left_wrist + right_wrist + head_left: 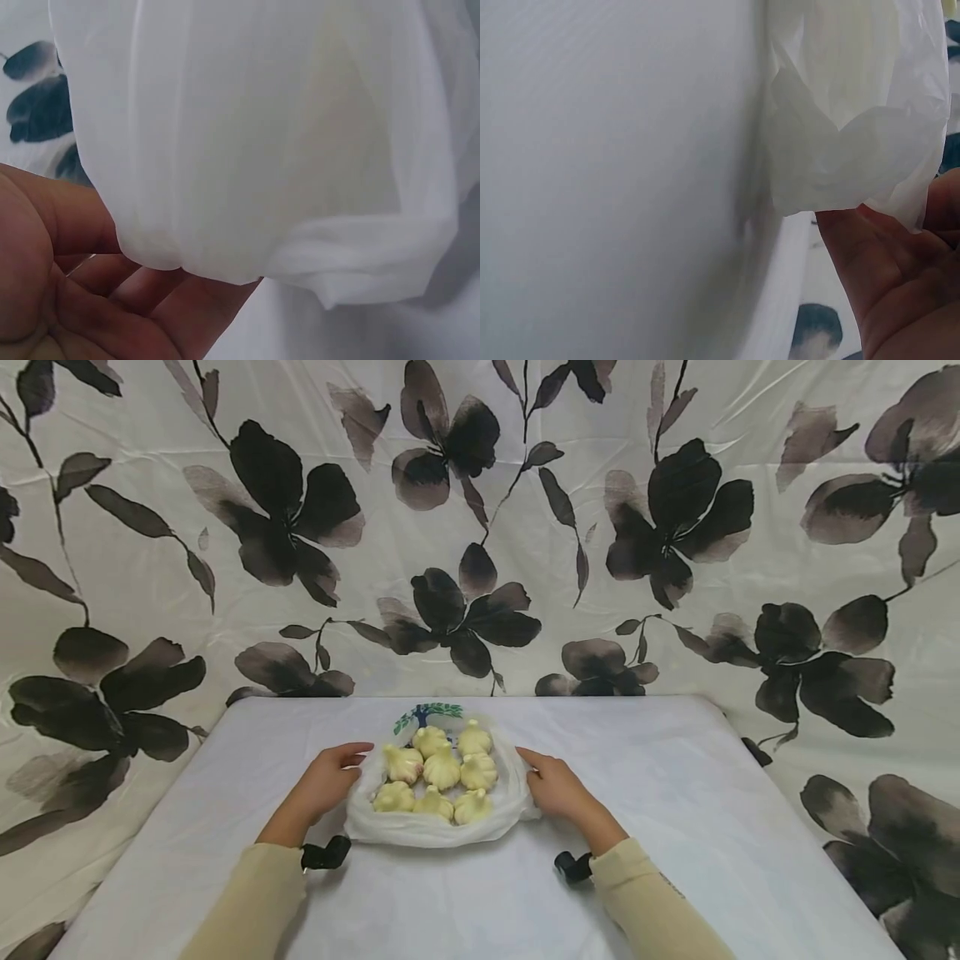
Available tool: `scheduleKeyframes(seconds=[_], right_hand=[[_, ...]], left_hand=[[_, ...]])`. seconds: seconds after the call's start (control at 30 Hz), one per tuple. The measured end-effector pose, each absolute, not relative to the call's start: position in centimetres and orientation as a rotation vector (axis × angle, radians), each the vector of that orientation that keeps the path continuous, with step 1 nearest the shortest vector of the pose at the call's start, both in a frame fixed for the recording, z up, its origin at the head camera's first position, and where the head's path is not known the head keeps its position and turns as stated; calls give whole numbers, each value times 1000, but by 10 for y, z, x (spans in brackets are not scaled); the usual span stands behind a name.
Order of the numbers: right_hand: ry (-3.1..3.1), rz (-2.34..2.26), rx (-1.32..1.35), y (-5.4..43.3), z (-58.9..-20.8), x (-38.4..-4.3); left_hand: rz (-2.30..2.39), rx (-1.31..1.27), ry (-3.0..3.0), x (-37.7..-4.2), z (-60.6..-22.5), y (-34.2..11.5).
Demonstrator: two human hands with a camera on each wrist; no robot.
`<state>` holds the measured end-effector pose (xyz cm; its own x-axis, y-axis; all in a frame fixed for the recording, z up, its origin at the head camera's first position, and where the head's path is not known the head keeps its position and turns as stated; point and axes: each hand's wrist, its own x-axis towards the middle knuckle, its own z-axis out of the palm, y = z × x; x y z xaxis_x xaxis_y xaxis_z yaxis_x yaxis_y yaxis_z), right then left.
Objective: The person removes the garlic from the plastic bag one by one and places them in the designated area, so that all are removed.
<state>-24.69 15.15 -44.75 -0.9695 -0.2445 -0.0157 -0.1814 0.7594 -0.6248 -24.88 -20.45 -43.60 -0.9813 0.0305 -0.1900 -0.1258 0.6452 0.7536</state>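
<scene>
A white plastic bag (pixel 442 835) lies with its mouth spread and its rim rolled down. Several pale garlic bulbs (pixel 442 768) sit inside it, grouped close together. My left hand (pixel 324 783) holds the bag's left side; in the left wrist view its fingers (pixel 142 300) go under the hanging plastic (pixel 225 150), which hides the fingertips. On the opposite side my right hand (pixel 558 787) holds the bag's edge. The right wrist view shows its fingers (pixel 862 255) at the loose lower fold of plastic (pixel 840 165), with the tips hidden behind it.
The bag rests on a table with a white cover (pixel 450 910), towards its far edge. A green and blue tree print (pixel 423 714) shows at the bag's back. Behind hangs a white cloth with dark flowers (pixel 465 618). A small black device (pixel 326 853) sits at each wrist.
</scene>
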Motion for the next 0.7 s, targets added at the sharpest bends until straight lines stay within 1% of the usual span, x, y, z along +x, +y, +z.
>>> scheduleKeyframes(seconds=[0.27,0.7], right_hand=[[2874,-992,-283,176,-448,-246],[2885,-991,-225,206,-447,-244]], left_hand=[[1286,-67,2656,-255,-439,-179],[1318,25,2662,-258,-447,-155]])
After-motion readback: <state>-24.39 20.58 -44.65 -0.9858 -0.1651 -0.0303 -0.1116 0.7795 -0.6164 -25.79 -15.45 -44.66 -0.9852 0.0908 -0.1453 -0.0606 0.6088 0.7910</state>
